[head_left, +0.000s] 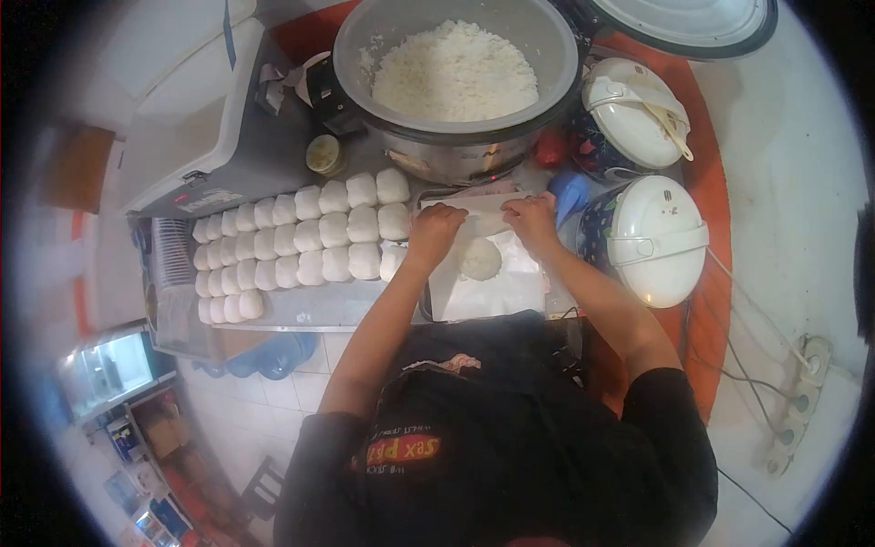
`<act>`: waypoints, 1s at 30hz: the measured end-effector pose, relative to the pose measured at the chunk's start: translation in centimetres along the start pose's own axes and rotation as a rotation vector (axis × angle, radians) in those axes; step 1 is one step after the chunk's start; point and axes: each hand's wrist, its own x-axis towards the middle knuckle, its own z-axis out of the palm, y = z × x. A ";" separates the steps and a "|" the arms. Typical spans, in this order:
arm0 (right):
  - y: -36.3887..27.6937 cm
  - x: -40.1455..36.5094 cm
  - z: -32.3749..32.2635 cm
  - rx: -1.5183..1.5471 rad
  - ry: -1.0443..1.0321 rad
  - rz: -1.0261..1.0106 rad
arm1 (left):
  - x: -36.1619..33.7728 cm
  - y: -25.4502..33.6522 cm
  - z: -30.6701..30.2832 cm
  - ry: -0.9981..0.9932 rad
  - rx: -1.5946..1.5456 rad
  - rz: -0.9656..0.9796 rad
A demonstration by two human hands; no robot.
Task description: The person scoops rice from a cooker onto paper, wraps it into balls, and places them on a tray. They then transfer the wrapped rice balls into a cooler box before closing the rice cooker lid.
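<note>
A mound of white rice (480, 258) lies on a sheet of white paper (497, 290) on the counter in front of me. My left hand (436, 228) grips the far left edge of the sheet. My right hand (531, 219) pinches the far right edge, and the paper's far edge is lifted between both hands. A big pot of cooked rice (456, 71) stands just beyond my hands.
Several wrapped white rice parcels (301, 244) lie in rows on the steel counter (319, 310) to the left. Two white rice cookers (654, 239) stand at right, one (631, 109) with a spoon on its lid. A power strip (800, 401) lies far right.
</note>
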 end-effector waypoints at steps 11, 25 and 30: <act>0.2 1.2 0.0 -0.018 0.040 -0.026 | -0.4 -0.8 -1.0 0.224 0.044 -0.024; -7.8 -0.1 5.3 0.372 0.127 0.079 | -3.2 -2.0 -3.4 0.054 -0.531 -0.685; -8.5 0.3 6.3 0.375 0.186 0.050 | -3.6 -2.8 -2.7 0.093 -0.554 -0.657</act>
